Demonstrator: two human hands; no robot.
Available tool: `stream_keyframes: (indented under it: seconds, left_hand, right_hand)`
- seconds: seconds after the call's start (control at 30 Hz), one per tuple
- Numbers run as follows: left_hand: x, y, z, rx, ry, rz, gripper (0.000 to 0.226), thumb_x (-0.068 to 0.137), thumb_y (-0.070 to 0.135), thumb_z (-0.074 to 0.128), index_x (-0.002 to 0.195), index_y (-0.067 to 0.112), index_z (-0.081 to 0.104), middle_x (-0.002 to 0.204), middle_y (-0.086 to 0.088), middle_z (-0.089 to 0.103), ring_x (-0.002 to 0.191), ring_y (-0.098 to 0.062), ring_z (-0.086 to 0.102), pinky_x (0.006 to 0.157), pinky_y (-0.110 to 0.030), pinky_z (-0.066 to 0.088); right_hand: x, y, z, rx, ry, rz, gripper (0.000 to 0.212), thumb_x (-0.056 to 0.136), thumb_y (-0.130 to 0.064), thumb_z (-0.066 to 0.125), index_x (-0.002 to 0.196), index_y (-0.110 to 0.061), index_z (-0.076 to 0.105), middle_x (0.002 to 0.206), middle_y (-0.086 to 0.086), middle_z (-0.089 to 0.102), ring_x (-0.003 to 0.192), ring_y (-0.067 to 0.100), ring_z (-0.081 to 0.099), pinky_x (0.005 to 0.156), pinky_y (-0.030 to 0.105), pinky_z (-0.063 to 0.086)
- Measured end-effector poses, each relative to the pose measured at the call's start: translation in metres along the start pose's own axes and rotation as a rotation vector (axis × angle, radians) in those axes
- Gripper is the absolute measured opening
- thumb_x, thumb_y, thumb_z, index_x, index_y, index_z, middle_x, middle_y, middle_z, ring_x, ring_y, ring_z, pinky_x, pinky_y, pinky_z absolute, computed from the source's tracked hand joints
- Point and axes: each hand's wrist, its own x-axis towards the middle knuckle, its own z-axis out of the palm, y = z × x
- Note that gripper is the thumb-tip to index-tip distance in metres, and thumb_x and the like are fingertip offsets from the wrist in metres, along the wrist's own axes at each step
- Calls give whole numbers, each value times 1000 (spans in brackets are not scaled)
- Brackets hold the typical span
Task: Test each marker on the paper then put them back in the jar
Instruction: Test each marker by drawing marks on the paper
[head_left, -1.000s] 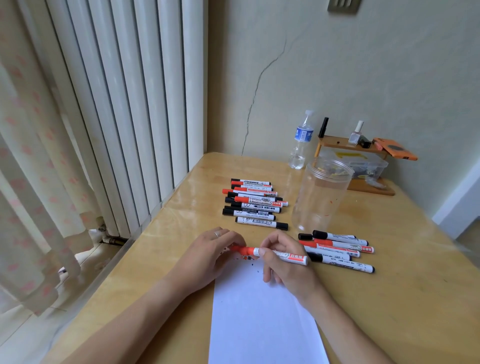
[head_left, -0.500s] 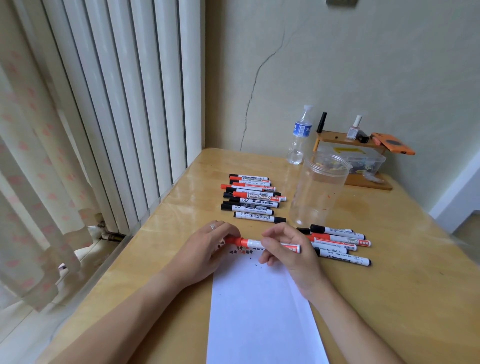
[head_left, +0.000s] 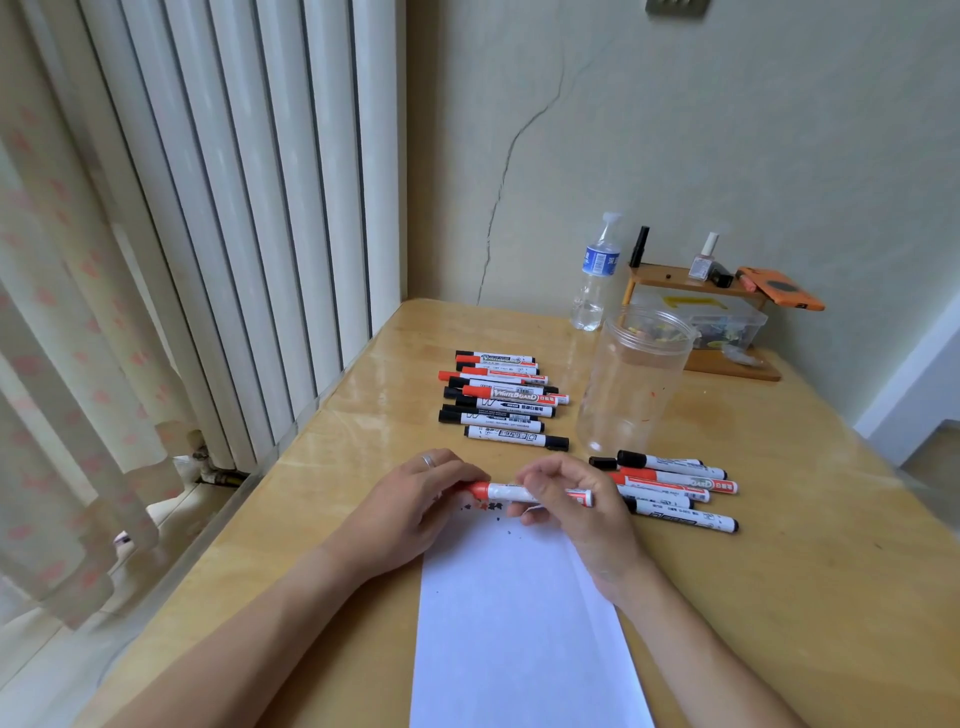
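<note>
Corner room: cracked pale plaster wall, white ribbed radiator to the left, patterned curtain beside it. Light wooden desk (head_left: 363, 467) carrying all items.

Red-capped white whiteboard marker (head_left: 519, 492): held level just above the top edge of the white paper sheet (head_left: 519, 623), over small red and black test marks (head_left: 485, 506). Left hand (head_left: 410, 512), ring on one finger, fingers pinched on the red cap end. Right hand (head_left: 576, 512), fingers curled round the barrel. Cap seemingly on; whether being pulled off or pressed home, cannot tell.

Handling, judged: light, stiff plastic tube, smooth and somewhat slippery, not fragile. Best hold: barrel middle with one hand, cap with the other, straight pull along the axis.

Clear plastic jar (head_left: 631, 382): upright, open-topped, no markers inside, standing beyond the paper to the right. Likely light and easily tipped.

Row of red and black markers (head_left: 501, 400): lying side by side left of the jar. Smaller group of markers (head_left: 670, 491): lying just right of the right hand, near the jar's base.

Legible writing: "WHITEBOARD" on one red marker in the row; other label print too small to read.

Also present: clear water bottle with blue label (head_left: 595, 275), small wooden shelf (head_left: 696, 283) with an orange case (head_left: 779, 288).
</note>
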Motion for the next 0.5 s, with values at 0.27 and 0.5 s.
stream_keyframes:
  seconds: [0.27, 0.5]
  left_hand:
    - [0, -5, 4, 72, -1, -87, 33, 108, 38, 33, 117, 23, 61, 102, 12, 53, 94, -7, 50, 79, -29, 47]
    - [0, -3, 8, 122, -90, -22, 34, 100, 46, 45, 113, 25, 66, 97, 9, 61, 91, -12, 57, 77, -33, 50]
  right_hand:
    - [4, 10, -14, -468, 4, -67, 12, 83, -23, 82, 94, -25, 77, 88, -7, 74, 75, 13, 69, 68, 26, 52]
    - [2, 21, -11, -1039, -52, -411, 11, 88, -31, 72, 94, -28, 64, 87, -18, 60, 78, 7, 55, 64, 26, 47]
